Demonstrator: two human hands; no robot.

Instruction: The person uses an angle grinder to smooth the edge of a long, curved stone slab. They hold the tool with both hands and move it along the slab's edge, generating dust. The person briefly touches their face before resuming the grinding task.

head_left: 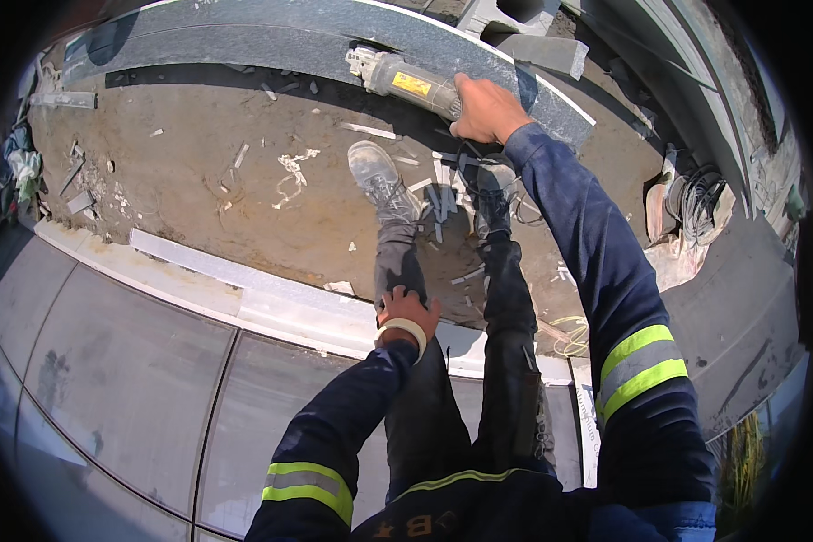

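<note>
My right hand (490, 108) is closed around the rear end of a grey angle grinder (425, 88) with a yellow label. The tool's head points left, over the near edge of a long grey stone slab (244, 43); whether it touches the slab I cannot tell. Its disc cannot be made out. On my left knee rests my left hand (408, 313), fingers spread, holding nothing, a pale band at the wrist. A dark cord drops from the grinder's rear toward my right shoe (494, 185).
Thin stone offcuts (441, 194) lie around my dusty shoes on the sandy ground. A coiled cable (696, 200) sits at the right. Beyond the slab is a concrete block (513, 16). A pale stone ledge (190, 257) and large grey tiles (126, 361) run along the near side.
</note>
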